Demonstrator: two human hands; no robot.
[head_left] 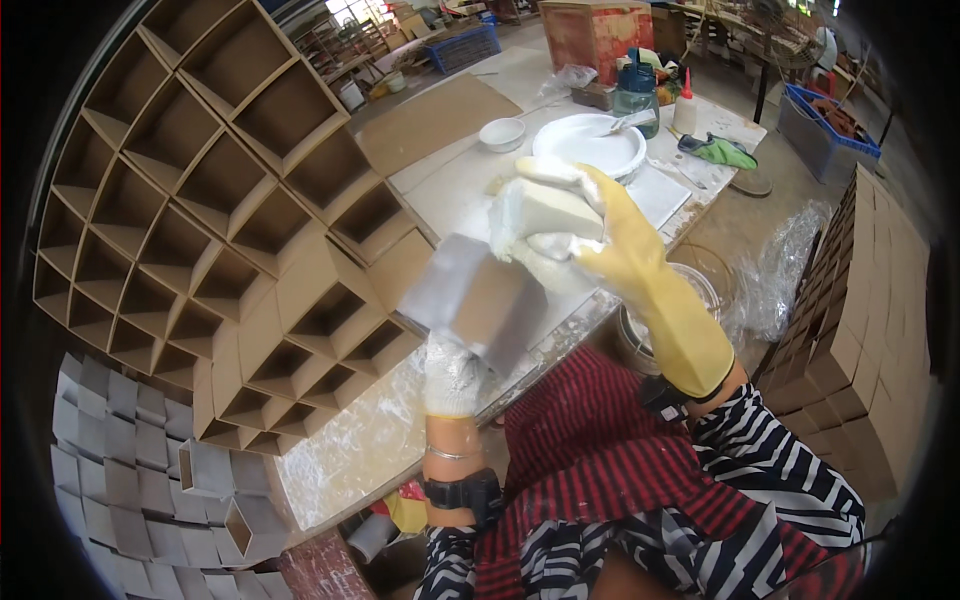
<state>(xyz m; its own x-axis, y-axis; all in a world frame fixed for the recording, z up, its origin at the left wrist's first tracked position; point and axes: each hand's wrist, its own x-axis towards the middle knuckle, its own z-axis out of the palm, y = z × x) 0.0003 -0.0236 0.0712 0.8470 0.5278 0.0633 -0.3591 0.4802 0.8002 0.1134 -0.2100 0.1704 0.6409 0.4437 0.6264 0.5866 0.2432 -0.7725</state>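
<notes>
My left hand [452, 378], in a white knit glove, holds up a small open box [495, 312]. Some of its sides look greyish white and one is bare brown; the box is smeared by motion, and my fingers are hidden by it. My right hand [628, 262] wears a long yellow rubber glove with white smears on the fingertips. Its fingers are closed around a pale, blocky sponge [562, 212], just above and to the right of the box. Beyond the sponge, a white plate [640, 150] of white paint or paste stands on the table with a brush [628, 121] across its rim.
Brown boxes [225, 165] are stacked at left on the white-stained table [345, 465]; greyish-white ones [110, 450] lie below. A bowl [502, 134], jug [636, 100], red-tipped bottle [685, 108] and green cloth [722, 151] sit farther back. More boxes [850, 340] rise at right, near clear plastic [785, 265].
</notes>
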